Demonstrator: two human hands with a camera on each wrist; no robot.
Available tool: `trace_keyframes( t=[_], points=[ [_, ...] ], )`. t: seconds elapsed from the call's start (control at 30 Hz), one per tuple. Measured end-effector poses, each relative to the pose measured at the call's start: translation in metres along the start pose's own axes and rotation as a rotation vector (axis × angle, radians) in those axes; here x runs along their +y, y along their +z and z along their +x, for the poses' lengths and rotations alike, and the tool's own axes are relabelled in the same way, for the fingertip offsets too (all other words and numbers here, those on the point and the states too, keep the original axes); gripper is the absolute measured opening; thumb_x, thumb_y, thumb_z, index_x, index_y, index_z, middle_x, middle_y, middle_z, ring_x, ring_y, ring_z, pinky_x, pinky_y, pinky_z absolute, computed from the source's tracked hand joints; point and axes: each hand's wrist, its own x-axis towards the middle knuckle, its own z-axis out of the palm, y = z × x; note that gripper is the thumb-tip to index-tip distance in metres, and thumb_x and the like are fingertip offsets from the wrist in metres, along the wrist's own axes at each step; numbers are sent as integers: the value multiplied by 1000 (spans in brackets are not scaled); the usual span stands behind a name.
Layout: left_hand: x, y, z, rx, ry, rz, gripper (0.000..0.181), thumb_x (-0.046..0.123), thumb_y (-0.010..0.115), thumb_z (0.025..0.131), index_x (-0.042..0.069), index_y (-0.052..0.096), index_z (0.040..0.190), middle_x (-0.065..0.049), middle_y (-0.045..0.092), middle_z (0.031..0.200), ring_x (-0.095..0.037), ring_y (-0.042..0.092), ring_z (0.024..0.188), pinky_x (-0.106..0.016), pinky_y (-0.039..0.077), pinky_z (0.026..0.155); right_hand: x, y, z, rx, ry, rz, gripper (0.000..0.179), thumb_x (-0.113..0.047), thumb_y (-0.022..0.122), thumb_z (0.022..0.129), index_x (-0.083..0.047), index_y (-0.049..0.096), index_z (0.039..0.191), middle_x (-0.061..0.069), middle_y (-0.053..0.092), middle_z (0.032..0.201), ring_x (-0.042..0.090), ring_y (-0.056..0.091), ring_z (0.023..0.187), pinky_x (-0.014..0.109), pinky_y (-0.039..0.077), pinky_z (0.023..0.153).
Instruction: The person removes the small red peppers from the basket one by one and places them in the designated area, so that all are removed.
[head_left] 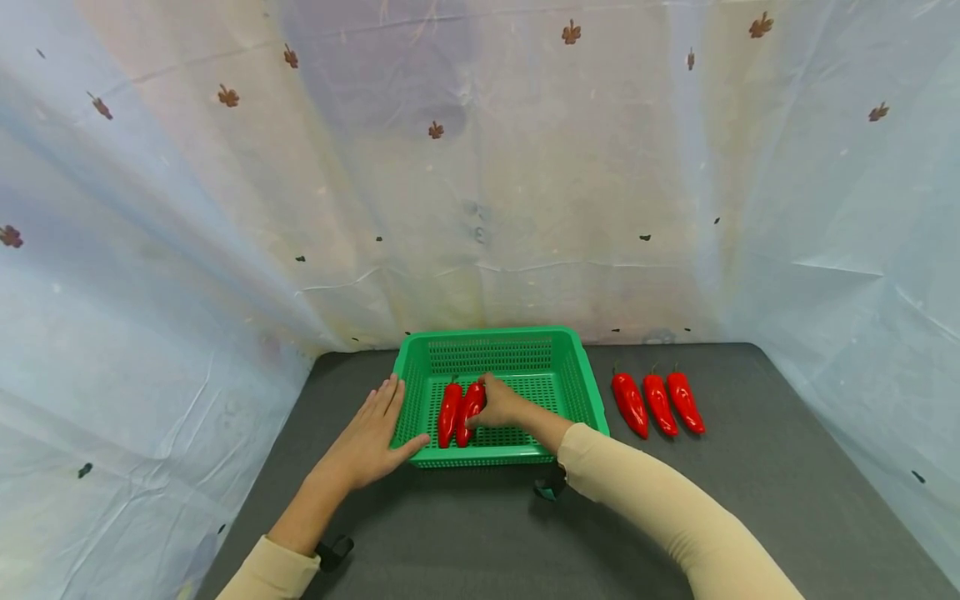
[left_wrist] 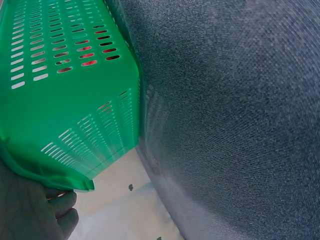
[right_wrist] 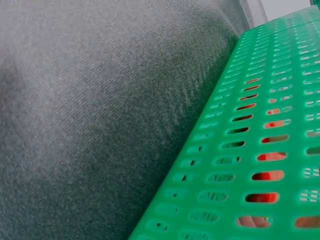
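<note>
One gripped pepper [head_left: 466, 418]: it is lying red and glossy inside the green basket [head_left: 487, 455], with the right hand's thumb and fingers closing on its right side and far end.
Neighbouring pepper [head_left: 449, 414]: it is resting just left of the gripped one, also on the basket floor, its stem pointing toward the back wall.
Right hand [head_left: 501, 407]: it is reaching over the basket's near right part and pinching the gripped pepper.
Left hand [head_left: 367, 442]: it is spreading wide, its fingers lying along the left rim and its thumb pointing out toward the near left corner; it is touching the basket and holding none of the peppers.
Three outside peppers [head_left: 658, 405]: they are lying side by side to the right of the basket, near one another, stems pointing toward the sheet [head_left: 525, 208].
Basket walls: both wrist views are showing slotted green sides, with red glinting through some slots.
Dark table [head_left: 435, 533]: it is bearing the basket and the outside peppers.
Pale sheet: it is hanging behind and beside the table, carrying scattered brown and dark leaf marks.
Beige sleeves [head_left: 652, 492]: they are covering both forearms, stopping short of the hands.
</note>
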Motion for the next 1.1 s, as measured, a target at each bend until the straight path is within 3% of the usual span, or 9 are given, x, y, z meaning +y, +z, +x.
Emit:
trace_keyframes(
  t=[0.4,0.7,1.1],
  points=[
    [1,-1,-1,-4,-4,-4,111,75,52,102,-1,10,171,-21,6,179,-38,11,166,-57,14,134,1,4,-2,31,-6,-21,83,-32,86,95,5,42,155,24,59,137,37,64,120,49,58,98],
    [0,-1,0,-2,1,-10,111,75,52,102,-1,11,171,-20,5,179,-38,11,166,-55,12,134,-3,0,-2,14,3,2,80,-18,86,91,6,41,153,22,60,129,33,64,111,46,59,92],
    [1,-1,-1,3,5,-6,111,75,52,102,-1,11,171,-21,6,179,-37,12,166,-55,14,134,-4,1,-4,7,39,44,82,-6,85,90,4,37,156,25,57,133,38,63,116,46,61,90]
  ],
)
